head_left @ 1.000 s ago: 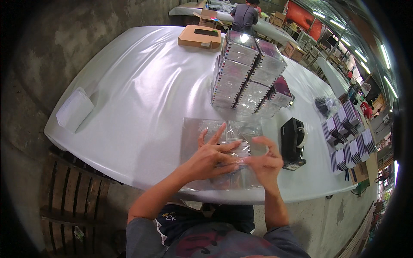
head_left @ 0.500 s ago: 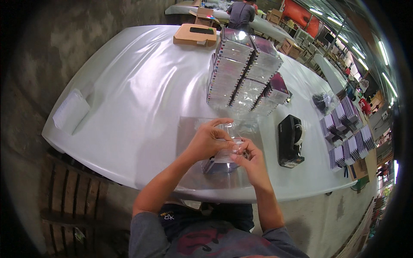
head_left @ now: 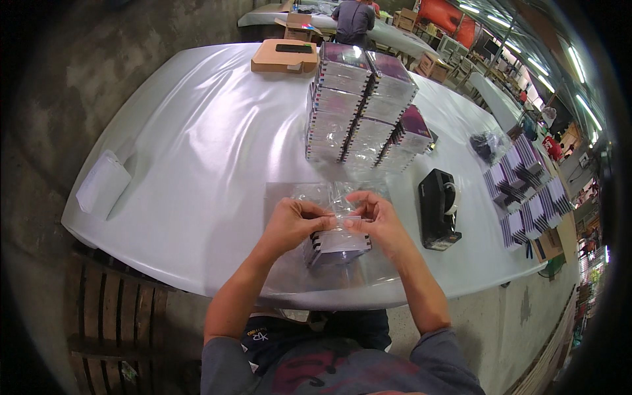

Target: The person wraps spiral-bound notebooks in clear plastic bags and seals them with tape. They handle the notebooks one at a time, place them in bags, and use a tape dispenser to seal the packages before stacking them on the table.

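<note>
A small stack of thin booklets [head_left: 336, 255] with dark marks on its edge stands in front of me near the table's front edge. Clear plastic film [head_left: 340, 196] covers its top and rises loosely behind it. My left hand [head_left: 294, 224] pinches the film from the left, thumb pressed at the stack's upper edge. From the right, my right hand [head_left: 377, 222] grips the same film between thumb and bent fingers. The two thumbs nearly meet. A flat transparent sheet [head_left: 276, 280] lies under the stack; the far side of the stack is hidden by film and fingers.
Tall wrapped stacks [head_left: 355, 108] stand beyond my hands. A black tape dispenser [head_left: 436, 210] is at the right, with piles of purple-edged booklets [head_left: 530, 191] farther right. White sheets [head_left: 104, 184] lie at the left, a cardboard box [head_left: 283, 58] at the back. A person [head_left: 353, 23] sits behind.
Both hands have moved apart a little along the stack's top, the left one leftward and nearer me. The film is now held lower against the stack. The whole view has shifted slightly.
</note>
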